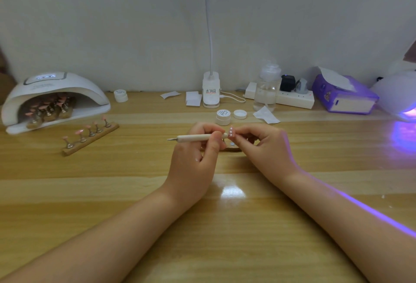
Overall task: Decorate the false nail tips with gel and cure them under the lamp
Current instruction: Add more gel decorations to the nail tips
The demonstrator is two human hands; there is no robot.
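My left hand (198, 159) grips a white dotting pen (195, 137) that lies level, its metal tip pointing left. My right hand (263, 147) pinches a pink false nail tip (231, 132) bearing white dots, held against the pen's right end. Below the fingers a wooden holder strip (231, 147) is mostly hidden. An open white gel jar (223, 116) stands just behind my hands, its lid (240, 114) beside it. The white curing lamp (54, 98) at the left shelters several stands with pink tips. In front of it lies a wooden strip of pink nail tips (90, 135).
Along the wall stand another white jar (120, 95), a clip lamp base (211, 92), a clear bottle (267, 89), a power strip (292, 99) and a purple tissue box (344, 95). Paper wipes (266, 115) lie about. A second lamp (403, 95) glows violet at the far right.
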